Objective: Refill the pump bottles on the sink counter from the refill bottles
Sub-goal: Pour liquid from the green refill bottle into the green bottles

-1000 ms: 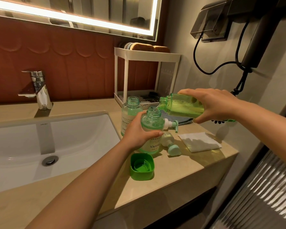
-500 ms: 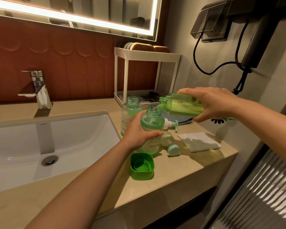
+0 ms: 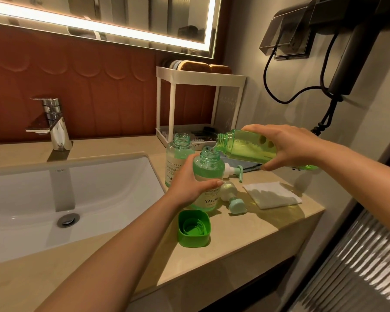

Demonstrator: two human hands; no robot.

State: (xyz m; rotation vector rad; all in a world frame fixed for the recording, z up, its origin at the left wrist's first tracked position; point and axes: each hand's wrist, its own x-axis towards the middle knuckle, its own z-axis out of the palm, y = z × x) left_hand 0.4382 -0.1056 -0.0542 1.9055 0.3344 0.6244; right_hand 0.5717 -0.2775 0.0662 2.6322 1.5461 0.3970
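Note:
My left hand (image 3: 190, 183) grips a pale green pump bottle (image 3: 208, 170) standing uncapped on the beige counter (image 3: 245, 224). My right hand (image 3: 286, 146) holds a green refill bottle (image 3: 245, 146) tipped almost level, its mouth just above the pump bottle's neck, and a thin stream runs in. A second uncapped pump bottle (image 3: 179, 154) stands just behind, to the left. Two pump heads lie beside the bottles, one (image 3: 233, 171) at the back and one (image 3: 233, 198) in front. The green refill cap (image 3: 194, 228) rests upside down near the front edge.
A white basin (image 3: 65, 199) with a chrome tap (image 3: 54, 122) fills the left. A white two-tier rack (image 3: 200, 102) stands at the back. A folded white cloth (image 3: 271, 194) lies to the right. A hair dryer (image 3: 351, 52) with its cord hangs on the right wall.
The refill bottle has tipped slightly further and its mouth has come down to the pump bottle's neck; liquid now runs in. My left hand has kept its place.

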